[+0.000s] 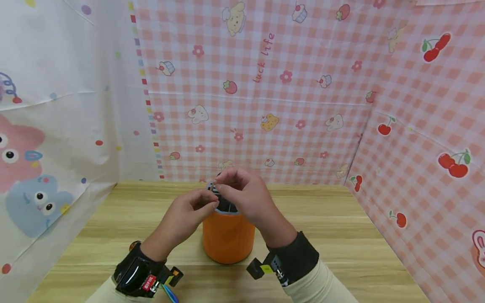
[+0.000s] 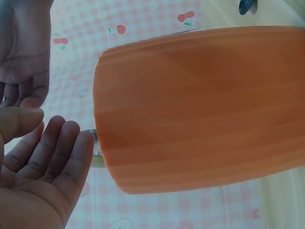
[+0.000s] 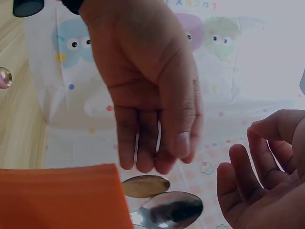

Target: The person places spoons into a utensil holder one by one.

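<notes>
An orange cylindrical container (image 1: 228,237) stands upright on the wooden table, its inside dark. In the right wrist view a silver spoon (image 3: 174,210) and a gold-toned spoon (image 3: 145,186) stick out past its rim; their handles are hidden inside. Just above the rim, at its left, is my left hand (image 1: 191,206), fingers fairly straight and thumb apart, with nothing visible between them. My right hand (image 1: 246,195) hovers over the container's right side, its fingers loosely bent and its thumb close to the index finger. No held thing shows there. Both hands' fingertips are near the spoons.
A thin blue, rainbow-sheened handle (image 1: 169,293) lies on the table (image 1: 322,252) beside my left wrist, partly hidden. Printed cloths hang behind (image 1: 250,105), at the left (image 1: 75,126) and at the right (image 1: 428,126) of the table.
</notes>
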### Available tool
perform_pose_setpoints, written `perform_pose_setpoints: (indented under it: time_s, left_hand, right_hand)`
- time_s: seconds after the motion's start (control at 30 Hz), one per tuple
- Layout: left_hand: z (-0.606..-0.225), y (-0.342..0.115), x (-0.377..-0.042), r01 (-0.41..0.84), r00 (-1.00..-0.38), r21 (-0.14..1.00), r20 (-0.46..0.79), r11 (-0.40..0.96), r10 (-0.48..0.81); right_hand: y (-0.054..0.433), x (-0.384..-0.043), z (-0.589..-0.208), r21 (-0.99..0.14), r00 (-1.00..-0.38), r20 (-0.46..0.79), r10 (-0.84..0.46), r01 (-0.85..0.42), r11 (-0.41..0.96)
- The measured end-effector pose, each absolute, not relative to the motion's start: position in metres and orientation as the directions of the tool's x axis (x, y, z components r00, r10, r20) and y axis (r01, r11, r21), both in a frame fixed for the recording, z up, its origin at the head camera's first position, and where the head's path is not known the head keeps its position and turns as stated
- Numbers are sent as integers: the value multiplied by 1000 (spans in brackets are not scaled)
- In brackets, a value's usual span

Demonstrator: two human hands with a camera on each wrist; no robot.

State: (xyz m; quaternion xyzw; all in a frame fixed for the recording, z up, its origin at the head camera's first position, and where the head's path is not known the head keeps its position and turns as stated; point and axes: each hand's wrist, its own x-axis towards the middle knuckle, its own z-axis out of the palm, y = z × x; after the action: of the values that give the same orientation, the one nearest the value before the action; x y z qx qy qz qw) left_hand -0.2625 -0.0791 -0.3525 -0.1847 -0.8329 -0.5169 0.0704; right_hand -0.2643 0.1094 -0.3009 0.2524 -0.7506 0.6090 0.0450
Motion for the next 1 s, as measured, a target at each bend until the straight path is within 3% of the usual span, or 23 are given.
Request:
perform_pose_setpoints:
  time_s: [0.33,0.57,1.0]
  left_hand:
    - [-360,-97,-255,350,-929,872,276,342,248]
    - [-365,-115,-246,359,-927,829,262,430,270]
    - [-386,-140,-230,232,-965,830,132,507,225]
  right_hand:
    - [94,-263,-325,-921,-856,315,-411,-380,86]
    - [80,-261,-344,-914,-860,262,-438,-367,174]
    - [51,-257,-382,-879,-834,256,-489,-411,242]
